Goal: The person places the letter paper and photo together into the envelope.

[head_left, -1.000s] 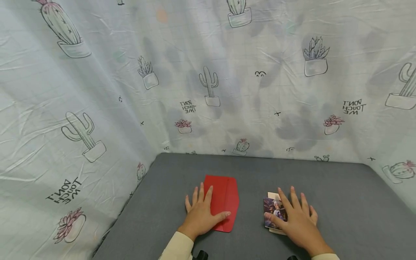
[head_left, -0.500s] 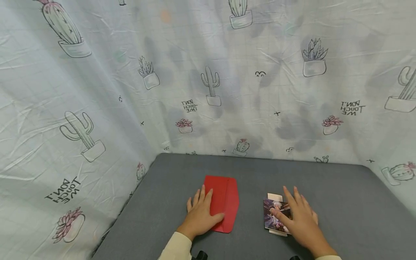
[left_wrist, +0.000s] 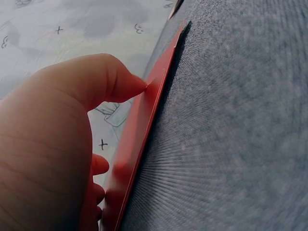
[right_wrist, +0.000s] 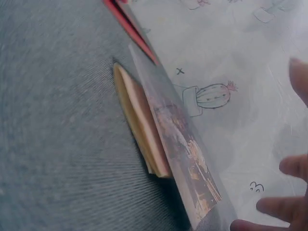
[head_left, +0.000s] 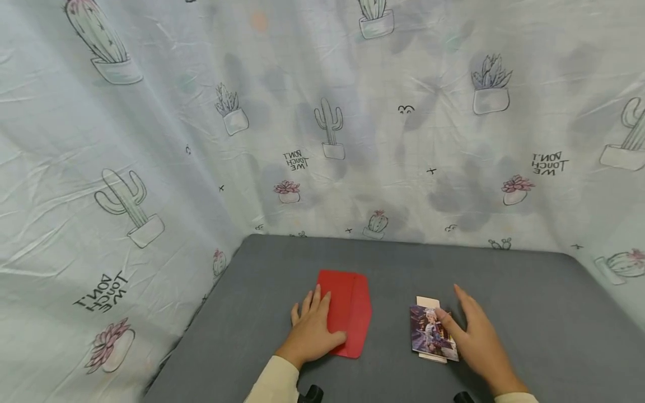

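Note:
My left hand [head_left: 311, 334] rests on the left part of a red envelope [head_left: 359, 313], fingers straight and spread. In the left wrist view its thumb tip touches the envelope [left_wrist: 147, 103] surface. A glossy picture card [head_left: 430, 334] lies over a smaller cream folded paper [head_left: 427, 302], whose ends stick out at top and bottom. My right hand [head_left: 478, 341] is at the card's right side, its thumb overlapping the card in the head view. From the right wrist, its thumb and fingers show relaxed and apart, lowest fingertip close to the card's [right_wrist: 192, 163] edge; the cream paper [right_wrist: 144, 130] shows underneath.
Both items lie on a grey cloth-covered table [head_left: 393, 268]. A pale curtain [head_left: 383, 129] printed with cacti hangs behind it and along the sides. Bare table separates the envelope from the card.
My right hand has drawn back to the right, uncovering more of the picture card, and its fingers have come closer together. My left thumb has slid slightly left on the envelope.

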A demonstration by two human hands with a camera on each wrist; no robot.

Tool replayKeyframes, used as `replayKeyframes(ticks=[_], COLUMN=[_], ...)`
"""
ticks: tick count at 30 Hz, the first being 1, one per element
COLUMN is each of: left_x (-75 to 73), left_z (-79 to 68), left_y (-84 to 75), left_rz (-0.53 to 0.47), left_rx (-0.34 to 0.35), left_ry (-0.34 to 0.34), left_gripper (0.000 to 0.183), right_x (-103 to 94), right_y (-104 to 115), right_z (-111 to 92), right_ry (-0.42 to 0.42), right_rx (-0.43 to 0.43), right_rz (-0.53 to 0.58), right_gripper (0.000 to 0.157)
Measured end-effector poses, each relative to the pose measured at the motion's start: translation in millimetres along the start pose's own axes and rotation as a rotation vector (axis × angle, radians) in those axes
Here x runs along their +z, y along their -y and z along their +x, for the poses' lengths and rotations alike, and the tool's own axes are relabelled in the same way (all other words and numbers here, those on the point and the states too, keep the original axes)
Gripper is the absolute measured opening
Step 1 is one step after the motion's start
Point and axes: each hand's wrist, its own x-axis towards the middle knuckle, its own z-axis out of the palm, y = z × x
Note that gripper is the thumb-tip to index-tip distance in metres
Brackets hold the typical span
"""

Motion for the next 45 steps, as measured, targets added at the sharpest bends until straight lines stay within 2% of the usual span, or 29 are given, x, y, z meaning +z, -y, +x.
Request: replayKeyframes(ticks=[6,10,13,19,22,25,34,45], left_x=[-1.1,-1.4,-1.3,-0.5,-1.4,-2.1,-3.0,-3.0], left_z=[1.7,1.7,1.8,2.2,1.5,1.5,0.2,0.6], left_y=[-2.7,-3.5,-4.0,-4.7,-5.7,-6.5,-6.2,-5.7], left_rz=[0.012,0.021,0.019,0.016,0.015,0.006,0.008,0.018], left_rx=[-0.003,-0.005,-0.005,-0.001,-0.006,-0.006,-0.003,0.006], left_ry=[-0.005,-0.001,0.001,0.004,0.012,0.017,0.006,0.002], left_gripper=[0.093,0.093,0.092,0.092,0.091,0.091,0.089,0.089], right_x=[-7.9,-11.2,-14.0,-21.3,-25.3,-28.9,-31.3,-28.2], right_y=[-1.8,-3.4,-4.2,-5.0,-5.2,-4.4,-0.5,-0.8], right_z=[1.0,2.4,3.1,2.4,2.2,1.9,2.8,4.5], right_ry=[-0.098,-0.155,-0.163,-0.111,-0.055,0.004,0.083,0.086], right_rx=[0.099,0.170,0.232,0.409,0.480,0.524,0.555,0.530], right_rz=[0.128,0.222,0.334,0.590,0.650,0.666,0.703,0.740], right_gripper=[0.068,0.068,0.073,0.088,0.098,0.104,0.107,0.099])
